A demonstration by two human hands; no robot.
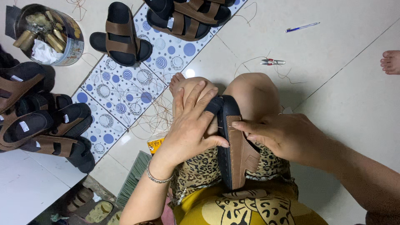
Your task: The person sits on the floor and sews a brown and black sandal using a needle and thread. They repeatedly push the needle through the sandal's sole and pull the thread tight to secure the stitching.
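Head view looked straight down on a person seated on a tiled floor [333, 37], a black sandal [233, 141] with a brown strap [241, 154] stood on edge across the lap, between the knees. The left hand [189, 127] lay over the sandal's toe end, fingers spread along the sole and thumb pressed against its edge, so the hand gripped the sandal. A thin bracelet [156, 178] circled that wrist. The right hand [283, 137] came in from the other side, its thumb and forefinger pressed together at the strap's edge; they seemed to pinch a fine thread or needle, though it was too small to tell which. The lap was covered in leopard-print cloth [200, 171].

Ahead of the knees, loose tan threads [156, 114] lay tangled on the floor beside a mat [125, 89] patterned with blue dots and circles. One finished sandal [121, 35] rested on the mat's upper part, more [185, 16] at its far end. A heap of similar sandals [39, 121] was stacked at the left. A round tin [48, 33] holding tools and white cloth stood at the upper left. Small snips [273, 62] lay on the tiles beyond the right knee, a blue pen [302, 27] farther off. Another person's bare foot [391, 61] showed at the right edge.
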